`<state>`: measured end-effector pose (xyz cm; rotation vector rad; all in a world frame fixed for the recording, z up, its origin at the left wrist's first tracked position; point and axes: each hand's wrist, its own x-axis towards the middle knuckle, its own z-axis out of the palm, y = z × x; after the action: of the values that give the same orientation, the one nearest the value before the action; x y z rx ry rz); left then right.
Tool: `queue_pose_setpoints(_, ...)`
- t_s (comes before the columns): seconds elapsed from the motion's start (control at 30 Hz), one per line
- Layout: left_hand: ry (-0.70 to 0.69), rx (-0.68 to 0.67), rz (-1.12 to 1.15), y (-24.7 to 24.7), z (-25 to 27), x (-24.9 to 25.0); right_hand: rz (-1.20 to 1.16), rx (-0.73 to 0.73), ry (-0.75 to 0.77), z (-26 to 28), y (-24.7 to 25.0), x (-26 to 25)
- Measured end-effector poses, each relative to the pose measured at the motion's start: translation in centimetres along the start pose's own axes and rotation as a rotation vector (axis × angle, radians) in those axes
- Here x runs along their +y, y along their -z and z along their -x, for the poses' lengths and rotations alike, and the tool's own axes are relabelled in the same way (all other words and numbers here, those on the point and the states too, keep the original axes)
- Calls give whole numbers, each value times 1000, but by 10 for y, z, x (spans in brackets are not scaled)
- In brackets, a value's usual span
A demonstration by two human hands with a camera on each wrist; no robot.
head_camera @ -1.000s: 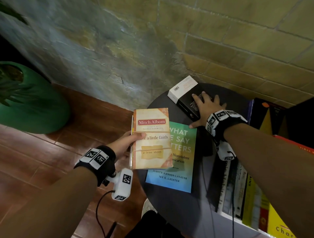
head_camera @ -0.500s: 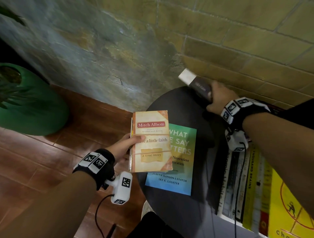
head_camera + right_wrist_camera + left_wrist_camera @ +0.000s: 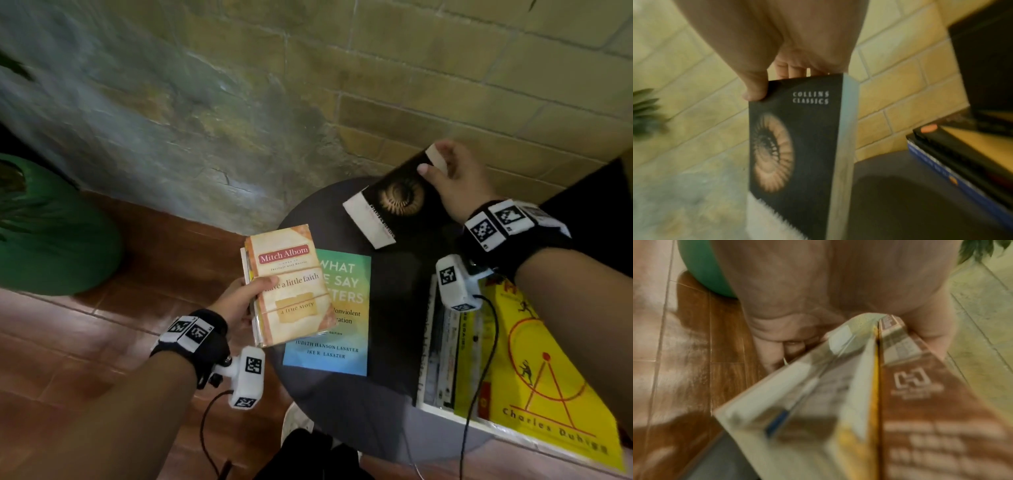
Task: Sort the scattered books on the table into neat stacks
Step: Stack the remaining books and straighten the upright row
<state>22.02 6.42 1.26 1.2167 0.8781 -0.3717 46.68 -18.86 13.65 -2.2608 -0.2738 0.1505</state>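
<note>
My left hand (image 3: 239,298) grips a small stack of books by the spine, the tan "Have a Little Faith" book (image 3: 291,287) on top, held over the left edge of the round dark table (image 3: 394,308). In the left wrist view the held books (image 3: 859,402) fill the frame, blurred. My right hand (image 3: 452,178) holds a black Collins Classics book (image 3: 397,198) with a spiral shell cover, lifted above the table's far side, thumb on the cover (image 3: 756,92). A teal "What We Say Matters" book (image 3: 342,308) lies flat on the table.
A row of upright books and a yellow book (image 3: 534,359) sit at the right. Dark flat books (image 3: 962,154) lie stacked at the table's far right. A green pot (image 3: 51,233) stands on the wooden floor, left. A brick wall (image 3: 411,68) runs close behind.
My right hand picked the black book off the table's far side, lifted it and turned its shell cover up. The left hand kept its stack nearly still.
</note>
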Motion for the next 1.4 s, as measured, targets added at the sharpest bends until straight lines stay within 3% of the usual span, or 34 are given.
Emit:
queue_pose_setpoints(0.23, -79, -34, 94, 22, 19, 4, 169, -385, 172, 26, -4, -29)
queue_pose_setpoints(0.4, -154, -55, 39, 45, 39, 16, 329, -788, 173, 44, -61, -30)
queue_pose_setpoints(0.47, -189, -72, 37, 49, 43, 17, 391, -879, 177, 51, -86, -27)
queue_pose_setpoints(0.67, -227, -72, 51, 46, 48, 8, 636, -800, 223, 47, -127, -3)
queue_pose_setpoints(0.87, -159, -49, 12, 47, 41, -3, 568, -792, 179, 40, -141, 25)
queue_pose_setpoints(1.0, -190, -91, 21, 35, 49, 5, 587, -598, 191, 54, -132, 28)
queue_pose_setpoints(1.07, -191, -93, 50, 26, 50, 11, 438, -448, 146, 66, -120, 23)
queue_pose_setpoints(1.13, -183, -115, 57, 15, 47, 17, 127, -344, -14, 82, -107, 14)
queue_pose_setpoints(1.2, -171, -155, 42, -4, 45, 24, -273, -360, -299, 102, -95, 3)
queue_pose_setpoints(1.27, -146, -194, 38, -25, 40, 30, -500, -493, -474, 118, -84, 0)
queue_pose_setpoints(1.33, -135, -236, 47, -48, 35, 32, -643, -566, -500, 127, -76, 7)
queue_pose_setpoints(1.4, -126, -282, 1, -71, 36, 36, -664, -561, -419, 126, -71, 18)
